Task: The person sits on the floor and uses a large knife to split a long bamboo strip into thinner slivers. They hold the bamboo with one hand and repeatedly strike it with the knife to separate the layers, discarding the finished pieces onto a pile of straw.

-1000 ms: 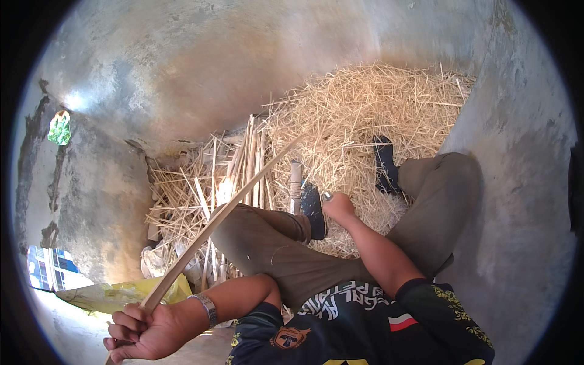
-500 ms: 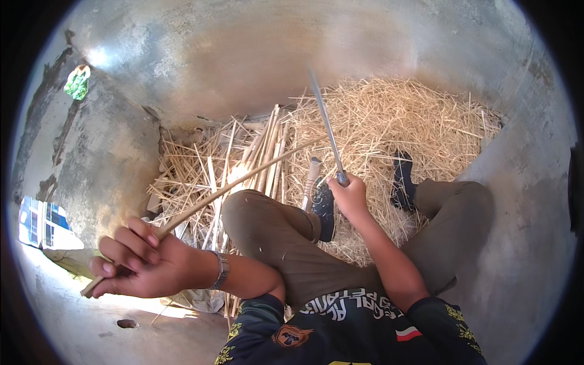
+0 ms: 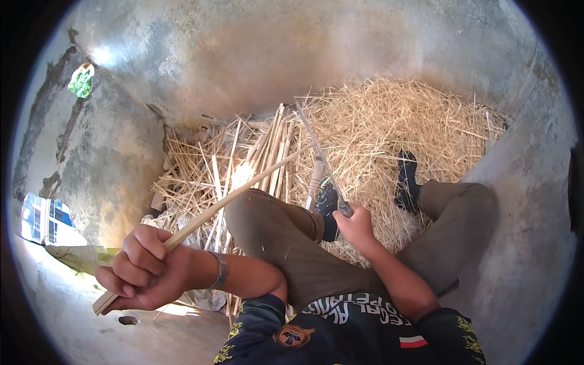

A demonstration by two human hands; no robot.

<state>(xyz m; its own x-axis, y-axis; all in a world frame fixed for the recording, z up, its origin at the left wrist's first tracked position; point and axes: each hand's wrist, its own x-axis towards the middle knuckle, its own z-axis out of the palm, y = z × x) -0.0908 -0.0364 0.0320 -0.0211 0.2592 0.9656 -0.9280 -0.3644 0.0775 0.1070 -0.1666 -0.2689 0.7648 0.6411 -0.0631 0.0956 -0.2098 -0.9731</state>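
My left hand (image 3: 149, 271), closed at the lower left with a metal-banded watch (image 3: 221, 271) on its wrist, grips a long pale bamboo strip (image 3: 219, 207). The strip slants up and right over my bent left knee. In my right hand (image 3: 356, 226) is the dark handle of a long, narrow-bladed knife (image 3: 320, 148), its blade pointing up and left. The strip's far end meets the blade's line in the picture; I cannot tell whether they touch. Just beneath the blade, a thick pale wooden piece (image 3: 315, 182) leans beside my dark-covered left foot (image 3: 327, 210).
A heap of pale shavings (image 3: 395, 115) spreads ahead and around my feet. Several bamboo strips (image 3: 277, 149) lie in a pile left of it. Stained concrete walls (image 3: 255, 55) enclose the space. The floor (image 3: 176, 340) at the lower left has a small hole (image 3: 129, 320).
The knife has come down and its blade tilts further left, now near the strip's far end. My right hand has lowered slightly; my left hand has shifted a little right, fingers curled tighter.
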